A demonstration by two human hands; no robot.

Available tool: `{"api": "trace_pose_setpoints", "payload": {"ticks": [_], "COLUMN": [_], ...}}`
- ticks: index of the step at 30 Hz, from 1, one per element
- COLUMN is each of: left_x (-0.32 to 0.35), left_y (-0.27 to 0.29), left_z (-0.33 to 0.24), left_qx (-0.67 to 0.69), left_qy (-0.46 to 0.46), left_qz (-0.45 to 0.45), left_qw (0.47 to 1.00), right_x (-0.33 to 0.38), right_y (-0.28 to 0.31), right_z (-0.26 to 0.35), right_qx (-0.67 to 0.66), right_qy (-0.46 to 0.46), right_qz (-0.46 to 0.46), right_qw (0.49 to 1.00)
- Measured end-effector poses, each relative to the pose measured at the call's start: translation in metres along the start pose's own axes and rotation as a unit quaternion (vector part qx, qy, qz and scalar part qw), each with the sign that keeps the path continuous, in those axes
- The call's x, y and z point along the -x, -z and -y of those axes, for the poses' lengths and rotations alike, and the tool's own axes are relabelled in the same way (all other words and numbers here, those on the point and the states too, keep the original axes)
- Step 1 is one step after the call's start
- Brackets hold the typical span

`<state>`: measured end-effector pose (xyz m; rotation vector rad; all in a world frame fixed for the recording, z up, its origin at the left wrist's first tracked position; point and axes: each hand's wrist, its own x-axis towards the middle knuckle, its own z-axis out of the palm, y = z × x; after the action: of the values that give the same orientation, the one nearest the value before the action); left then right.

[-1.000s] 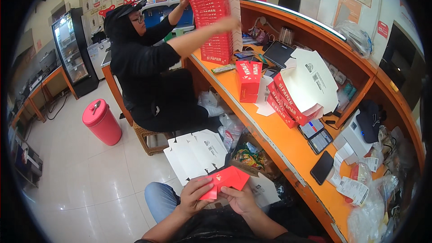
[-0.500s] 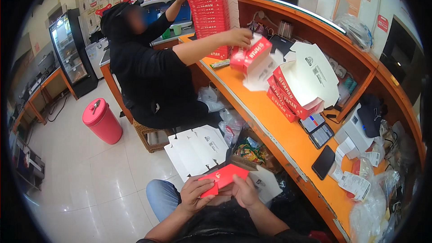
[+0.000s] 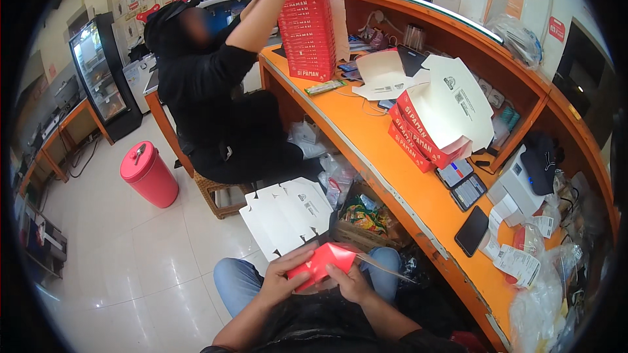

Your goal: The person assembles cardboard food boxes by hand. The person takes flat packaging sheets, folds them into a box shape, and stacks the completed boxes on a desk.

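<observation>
Over my lap, a partly folded red cardboard box is held between both hands. My left hand grips its left end, the fingers laid over the red side and the thumb below. My right hand is closed around the right end, the thumb on the red face. The box's white flap stretches out to the right, seen nearly edge-on. Just beyond my left hand lie flat white box blanks with dark-notched edges.
A seated co-worker reaches to the top of a tall stack of red boxes. Open red boxes sit on the orange counter, with a black phone and white printer. A pink bin stands left.
My hands have turned the box, and its flap has swung more edge-on. The co-worker's arm has risen from the counter, where it held a red box, to the top of the stack.
</observation>
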<state>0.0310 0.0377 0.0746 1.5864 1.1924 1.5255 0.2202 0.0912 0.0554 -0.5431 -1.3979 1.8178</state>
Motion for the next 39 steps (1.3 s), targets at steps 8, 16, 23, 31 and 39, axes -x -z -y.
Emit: {"api": "trace_pose_setpoints", "payload": {"ticks": [8, 16, 23, 31, 39], "left_x": [0.013, 0.011, -0.010, -0.015, -0.017], "left_y": [-0.002, -0.006, 0.014, 0.025, 0.029], "left_z": [0.019, 0.017, 0.001, 0.000, 0.005], "left_qx": [0.036, 0.126, 0.044, -0.015, -0.110], "left_qy": [0.184, 0.208, 0.179, 0.110, 0.101], "left_qz": [-0.019, -0.048, 0.078, 0.021, 0.136], "left_qw": [0.982, 0.969, 0.980, 0.994, 0.979], "right_x": [-0.003, -0.014, -0.028, -0.033, -0.043], "right_y": [0.003, 0.012, 0.036, 0.035, 0.060], "right_z": [0.007, -0.007, 0.065, 0.043, 0.048], "right_qx": [0.179, 0.057, 0.075, 0.003, -0.123], "right_qy": [-0.033, -0.045, -0.108, -0.177, -0.265], "right_qz": [-0.004, -0.014, -0.178, -0.109, -0.083], "right_qw": [0.983, 0.997, 0.975, 0.978, 0.953]}}
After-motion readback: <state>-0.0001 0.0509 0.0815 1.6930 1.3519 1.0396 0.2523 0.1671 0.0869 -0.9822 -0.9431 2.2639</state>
